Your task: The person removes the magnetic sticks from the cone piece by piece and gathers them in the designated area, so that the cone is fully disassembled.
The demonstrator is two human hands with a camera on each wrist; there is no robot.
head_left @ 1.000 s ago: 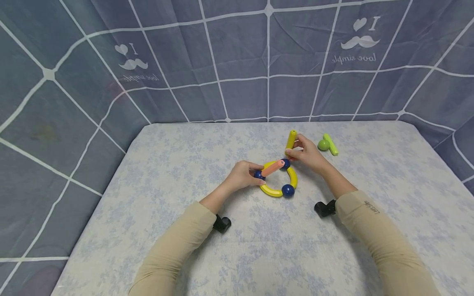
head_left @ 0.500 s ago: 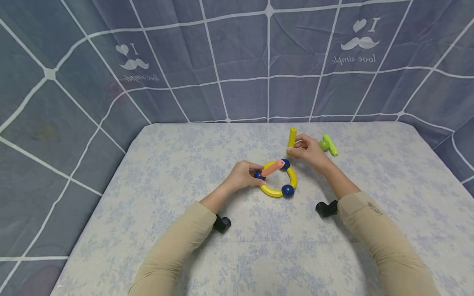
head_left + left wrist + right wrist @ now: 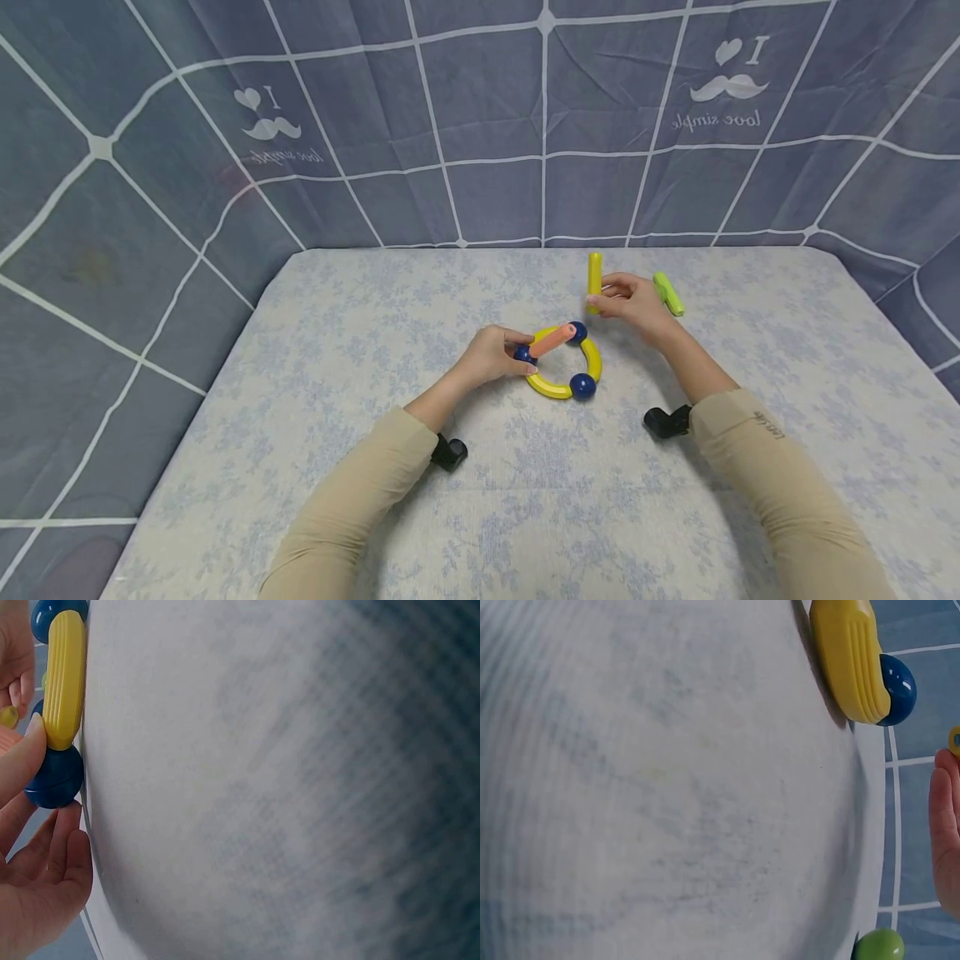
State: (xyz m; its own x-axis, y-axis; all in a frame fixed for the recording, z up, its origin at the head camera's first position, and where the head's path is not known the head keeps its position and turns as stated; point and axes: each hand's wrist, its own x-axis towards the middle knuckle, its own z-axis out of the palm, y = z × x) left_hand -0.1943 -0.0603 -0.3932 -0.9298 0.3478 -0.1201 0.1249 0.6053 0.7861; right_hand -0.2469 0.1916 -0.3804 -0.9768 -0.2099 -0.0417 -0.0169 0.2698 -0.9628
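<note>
A ring of curved yellow rods (image 3: 593,358) joined by blue balls lies on the table, with one blue ball (image 3: 582,386) at its near right and another (image 3: 577,332) at its far side. My left hand (image 3: 487,358) grips the ring's left blue ball (image 3: 56,780), thumb on one side and fingers on the other. From that ball an orange rod (image 3: 551,342) rises at a slant. Beyond the ring, my right hand (image 3: 637,307) pinches a straight yellow rod (image 3: 595,279) near its lower end, nearly upright and apart from the ring.
To the right of my right hand a light green rod (image 3: 670,294) lies on the patterned cloth (image 3: 510,517). A green ball (image 3: 880,945) shows at the bottom of the right wrist view. A grey-blue curtain (image 3: 495,125) with white lines hangs behind and at the sides.
My right hand has moved right and slightly away from the far blue ball, bringing the yellow rod more upright. It now covers the green ball in the head view. The left hand stays put.
</note>
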